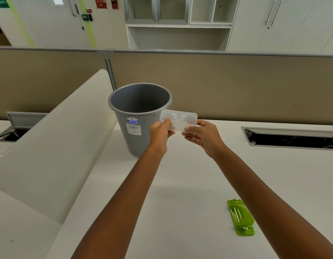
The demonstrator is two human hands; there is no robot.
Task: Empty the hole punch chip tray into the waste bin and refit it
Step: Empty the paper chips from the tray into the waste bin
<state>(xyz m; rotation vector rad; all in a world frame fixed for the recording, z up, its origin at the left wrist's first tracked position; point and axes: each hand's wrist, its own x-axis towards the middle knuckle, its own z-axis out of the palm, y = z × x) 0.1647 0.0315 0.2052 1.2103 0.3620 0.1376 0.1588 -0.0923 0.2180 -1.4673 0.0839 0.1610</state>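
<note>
Counting what I'm seeing on the desk.
I'm seeing one grey waste bin [139, 116], one clear chip tray [180, 119], one green hole punch [240, 217], two hands.

chip tray [180, 119]: clear, frosted plastic, smooth.
waste bin [135, 116]: grey plastic, matt, smooth; glossy paper labels on wall.
hole punch [240, 216]: lime-green, glossy finish; small metal fittings at ends.
desk [180, 184]: white laminate, smooth, low sheen.
partition [236, 86]: beige cloth, matt; metal trim.
</note>
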